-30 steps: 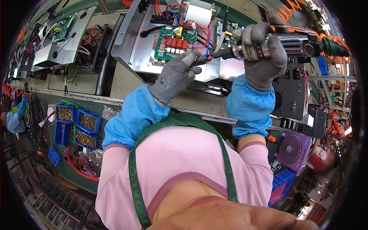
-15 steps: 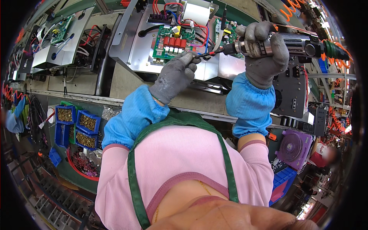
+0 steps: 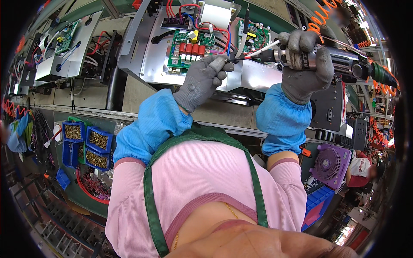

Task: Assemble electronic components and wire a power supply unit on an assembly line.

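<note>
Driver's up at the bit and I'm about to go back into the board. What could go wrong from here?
1. The left hand pinches right at the tip of the power screwdriver held by the right hand; a trigger slip could snag the glove.
2. Red wires loop close beside the green circuit board; the bit might catch them.
3. A screw dropped here could land in the metal chassis.

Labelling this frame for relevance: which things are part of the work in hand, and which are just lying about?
In use:
- right hand gripping the powered screwdriver
- left hand at the driver's tip
- metal chassis with the green circuit board

Lying about:
- blue bins of brass screws
- purple fan
- second chassis to the left
- orange coiled hose
</note>
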`<control>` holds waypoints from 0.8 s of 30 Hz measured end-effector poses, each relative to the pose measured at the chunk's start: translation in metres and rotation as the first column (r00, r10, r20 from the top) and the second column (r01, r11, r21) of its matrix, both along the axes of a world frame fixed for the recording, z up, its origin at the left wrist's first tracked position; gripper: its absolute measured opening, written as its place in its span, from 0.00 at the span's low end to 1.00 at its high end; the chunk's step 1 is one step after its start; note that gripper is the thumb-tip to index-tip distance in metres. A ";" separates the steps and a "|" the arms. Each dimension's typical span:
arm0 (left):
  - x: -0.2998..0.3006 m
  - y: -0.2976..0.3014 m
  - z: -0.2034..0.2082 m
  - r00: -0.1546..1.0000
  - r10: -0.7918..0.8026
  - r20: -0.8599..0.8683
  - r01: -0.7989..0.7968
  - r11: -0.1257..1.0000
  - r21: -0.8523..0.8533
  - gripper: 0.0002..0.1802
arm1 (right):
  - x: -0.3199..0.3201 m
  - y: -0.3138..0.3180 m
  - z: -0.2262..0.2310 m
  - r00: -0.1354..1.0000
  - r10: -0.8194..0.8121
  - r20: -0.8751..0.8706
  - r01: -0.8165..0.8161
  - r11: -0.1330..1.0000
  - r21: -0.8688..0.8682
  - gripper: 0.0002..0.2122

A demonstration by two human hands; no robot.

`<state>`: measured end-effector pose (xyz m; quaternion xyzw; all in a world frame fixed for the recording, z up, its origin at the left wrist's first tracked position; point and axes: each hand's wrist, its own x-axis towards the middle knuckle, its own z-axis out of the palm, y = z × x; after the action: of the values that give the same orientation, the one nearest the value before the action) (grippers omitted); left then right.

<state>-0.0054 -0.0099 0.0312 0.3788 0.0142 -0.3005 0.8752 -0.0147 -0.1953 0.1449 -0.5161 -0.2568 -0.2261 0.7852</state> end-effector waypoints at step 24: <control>0.089 -0.087 0.053 0.296 -0.948 0.116 -0.364 0.000 0.931 0.21 | -0.057 -0.058 0.042 0.961 0.063 0.269 -0.123 0.969 0.213 0.18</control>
<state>0.0832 -0.0972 0.0847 0.9036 -0.3621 -0.2055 0.1013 -0.0720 -0.2532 0.1869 -0.3757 -0.3543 -0.2824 0.8084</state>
